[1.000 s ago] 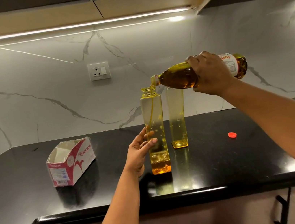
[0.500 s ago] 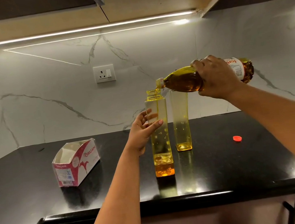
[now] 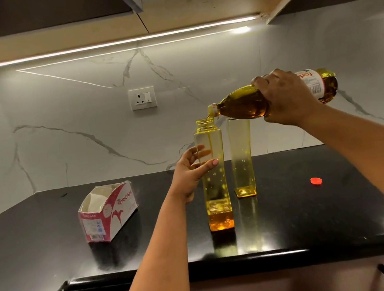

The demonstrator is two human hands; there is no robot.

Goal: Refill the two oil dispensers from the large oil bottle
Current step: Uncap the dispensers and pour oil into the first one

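Note:
Two tall clear yellow dispensers stand on the black counter (image 3: 343, 210). The near dispenser (image 3: 216, 186) has an open neck and a shallow layer of oil at its base. My left hand (image 3: 190, 170) holds it at mid-height, thumb in front and fingers behind. My right hand (image 3: 283, 98) grips the large oil bottle (image 3: 244, 104), tipped almost flat with its mouth over the near dispenser's neck. A thin stream of oil runs down inside. The far dispenser (image 3: 242, 160) stands just behind to the right, with only a film of oil at its bottom; the bottle hides its top.
A red bottle cap (image 3: 315, 180) lies on the counter to the right. An open pink and white Origami carton (image 3: 108, 212) sits at the left. A wall socket (image 3: 142, 98) is on the marble backsplash. The counter's front edge runs below the dispensers.
My left hand has slid up the near dispenser from low to mid-height. Oil keeps flowing and the level in the near dispenser has risen slightly.

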